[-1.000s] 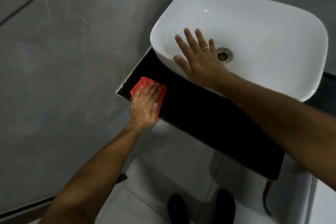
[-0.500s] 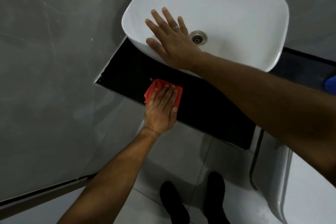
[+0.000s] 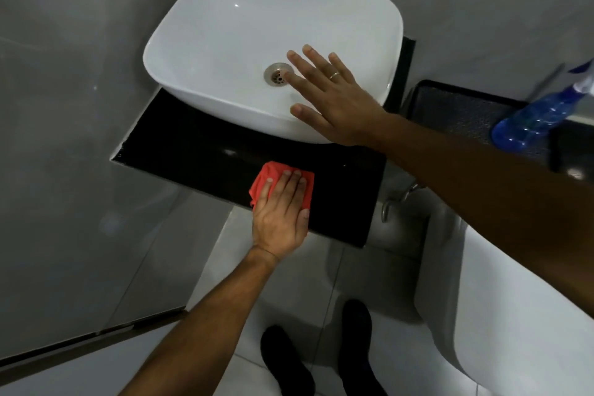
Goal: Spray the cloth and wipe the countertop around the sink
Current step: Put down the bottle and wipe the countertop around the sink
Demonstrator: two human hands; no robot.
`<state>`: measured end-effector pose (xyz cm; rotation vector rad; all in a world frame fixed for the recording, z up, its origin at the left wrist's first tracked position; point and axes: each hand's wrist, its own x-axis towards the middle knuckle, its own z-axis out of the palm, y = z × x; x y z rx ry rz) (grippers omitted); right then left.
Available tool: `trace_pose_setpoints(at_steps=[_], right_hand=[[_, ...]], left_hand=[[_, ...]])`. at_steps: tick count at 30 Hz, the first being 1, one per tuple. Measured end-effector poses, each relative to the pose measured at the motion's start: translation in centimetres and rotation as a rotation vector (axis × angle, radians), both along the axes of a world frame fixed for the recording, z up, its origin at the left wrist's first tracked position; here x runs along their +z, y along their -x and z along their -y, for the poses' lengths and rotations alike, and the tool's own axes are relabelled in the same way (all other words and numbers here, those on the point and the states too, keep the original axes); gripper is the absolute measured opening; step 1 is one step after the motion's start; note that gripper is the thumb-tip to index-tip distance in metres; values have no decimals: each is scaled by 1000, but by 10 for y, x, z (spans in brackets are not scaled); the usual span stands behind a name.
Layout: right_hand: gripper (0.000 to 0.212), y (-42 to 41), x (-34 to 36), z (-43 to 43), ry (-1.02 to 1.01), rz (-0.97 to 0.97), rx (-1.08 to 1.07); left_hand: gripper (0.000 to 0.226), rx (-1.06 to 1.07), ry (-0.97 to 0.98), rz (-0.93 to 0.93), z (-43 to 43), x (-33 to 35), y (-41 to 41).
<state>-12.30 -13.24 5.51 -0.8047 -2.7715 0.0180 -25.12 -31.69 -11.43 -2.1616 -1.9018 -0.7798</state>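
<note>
A red cloth (image 3: 268, 177) lies flat on the black countertop (image 3: 180, 145), near its front edge and in front of the white basin (image 3: 225, 42). My left hand (image 3: 283, 215) presses down on the cloth with fingers together, covering most of it. My right hand (image 3: 334, 96) rests flat on the basin's front right rim, fingers spread, holding nothing. A blue spray bottle (image 3: 540, 116) stands at the far right on a dark textured ledge (image 3: 456, 109).
Grey tiled walls close in on the left and behind the basin. A white toilet (image 3: 514, 315) stands low at the right, with a metal hose fitting (image 3: 395, 199) beside the counter's right end. My dark shoes (image 3: 289, 360) are on the pale floor tiles below.
My left hand has slid the cloth rightward along the counter's front, from the left corner to near the middle. My right hand has shifted right along the basin rim. The spray bottle has come into view.
</note>
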Motion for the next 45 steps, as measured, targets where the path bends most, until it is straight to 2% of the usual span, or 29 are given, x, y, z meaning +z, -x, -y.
trace_pose_setpoints(at_steps=[9,15,19,21,25,27,29,31,34,37,39,43,45], right_hand=[[57,-36,-9,12,93,-147,-64],[54,-63,-5,28,100,-252,-145],[39,-99,-16,47,61,-484,-329],[27,-115,-31,67,97,-530,-461],[21,-126,-80,127,186,-404,-475],[35,-121,-104,159,225,-291,-483],[59,-110,-124,182,226,-147,-477],[69,-103,-137,188,178,-57,-429],[73,-103,-145,179,113,1,-321],[71,-104,-150,175,53,61,-197],[68,-93,-150,175,37,78,-167],[62,-59,-145,180,26,67,-205],[62,-43,-143,181,27,85,-229]], left_hand=[[59,-61,76,-16,12,2,-104],[58,-54,236,-109,19,18,-156],[49,-160,292,6,16,31,-137],[45,-253,312,115,8,39,-120],[42,-374,311,336,-8,59,-83],[40,-365,297,454,-15,71,-72],[38,-333,254,502,-27,87,-61],[38,-310,132,409,-46,107,-44],[42,-248,-55,148,-85,139,-15],[33,-176,-140,82,-123,165,10],[31,-102,-97,21,-146,175,27],[55,-31,225,-201,-166,168,69],[60,-29,306,-211,-165,160,83]])
